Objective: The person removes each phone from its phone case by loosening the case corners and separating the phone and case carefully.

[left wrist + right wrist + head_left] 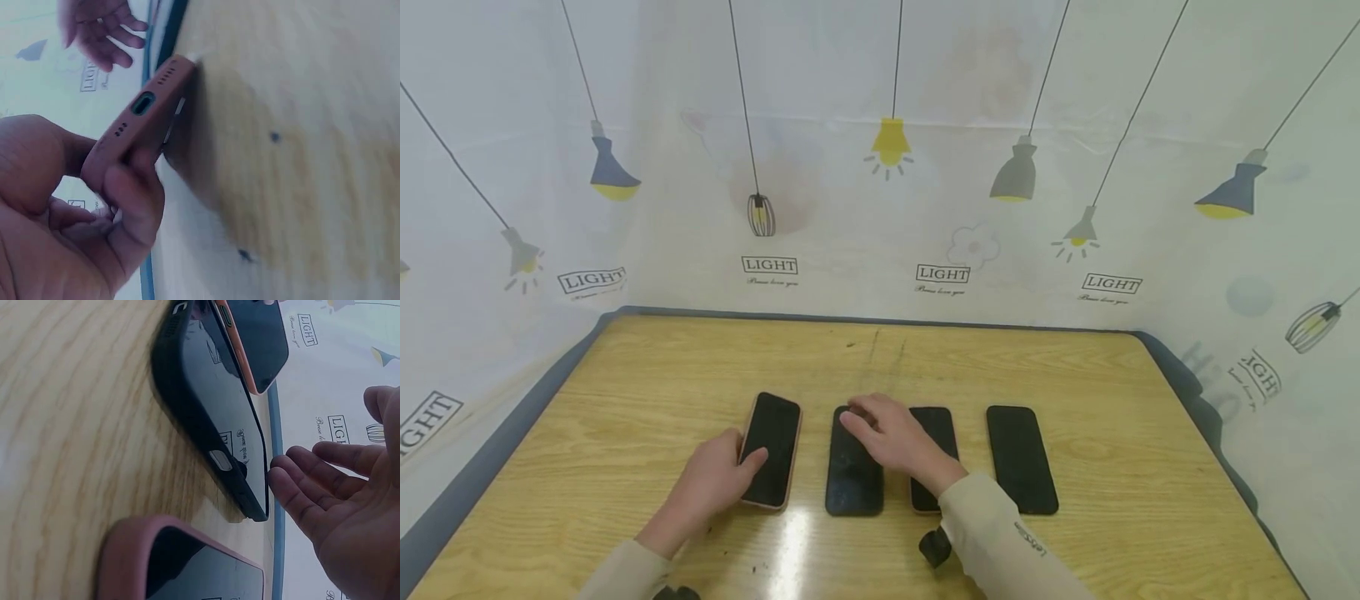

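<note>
At the left of a row of phones, my left hand (718,475) grips a phone in a pink case (775,442), thumb over its dark screen. The left wrist view shows the charging-port end of that case (137,115) tilted, with fingers (134,194) curled beneath it and a shadow on the table. My right hand (891,433), fingers relaxed and spread, is over the upper end of a black-cased phone (853,479). The right wrist view shows its fingers near the far end of that phone (212,394), grasping nothing; whether a fingertip touches it is unclear.
Right of these lie another pink-cased phone (936,429), partly covered by my right forearm, and a dark phone (1022,458). All are on a wooden table (700,358) with a dark edge. A white curtain (850,275) printed with lamps surrounds it.
</note>
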`<state>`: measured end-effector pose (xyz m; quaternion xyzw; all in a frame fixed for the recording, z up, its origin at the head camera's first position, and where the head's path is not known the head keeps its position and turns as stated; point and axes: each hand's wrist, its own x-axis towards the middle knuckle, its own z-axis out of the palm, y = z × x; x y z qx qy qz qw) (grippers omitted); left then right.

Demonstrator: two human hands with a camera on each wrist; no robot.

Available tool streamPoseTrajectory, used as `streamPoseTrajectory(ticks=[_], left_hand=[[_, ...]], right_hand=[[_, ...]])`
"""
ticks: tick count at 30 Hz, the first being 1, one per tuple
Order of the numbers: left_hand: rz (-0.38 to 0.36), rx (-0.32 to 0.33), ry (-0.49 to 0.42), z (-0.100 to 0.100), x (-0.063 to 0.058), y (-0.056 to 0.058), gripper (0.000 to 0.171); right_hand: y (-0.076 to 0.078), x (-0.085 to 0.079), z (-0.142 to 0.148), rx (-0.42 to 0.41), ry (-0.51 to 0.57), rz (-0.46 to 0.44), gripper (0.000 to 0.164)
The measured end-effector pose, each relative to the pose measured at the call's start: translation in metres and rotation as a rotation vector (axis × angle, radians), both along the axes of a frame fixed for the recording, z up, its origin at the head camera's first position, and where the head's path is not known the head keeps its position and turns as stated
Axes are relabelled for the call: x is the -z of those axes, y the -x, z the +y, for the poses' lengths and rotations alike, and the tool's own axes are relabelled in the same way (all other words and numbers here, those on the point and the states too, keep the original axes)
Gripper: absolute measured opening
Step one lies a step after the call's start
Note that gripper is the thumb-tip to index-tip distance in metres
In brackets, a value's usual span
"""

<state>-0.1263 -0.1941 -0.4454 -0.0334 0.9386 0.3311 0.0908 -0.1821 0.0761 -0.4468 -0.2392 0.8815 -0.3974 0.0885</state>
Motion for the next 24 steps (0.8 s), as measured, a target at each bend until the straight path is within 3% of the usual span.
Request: streamPoseTrajectory(ticks=[8, 15, 24], left_hand=[[0.003, 0.029, -0.107, 0.004, -0.008, 0.001, 0.021], [0.067, 0.038, -0.208, 0.016, -0.013, 0.000, 0.018], [0.132, 0.062, -0.319, 0.033, -0.017, 0.004, 0.014]], right_hand=[[0.002, -0.005, 0.001, 0.005, 0.010, -0.022, 0.051], [0.008, -0.007, 0.004, 0.019, 0.045, -0.013, 0.048], [0.017, -0.008, 0.005, 0.074, 0.132, -0.090, 0.044]])
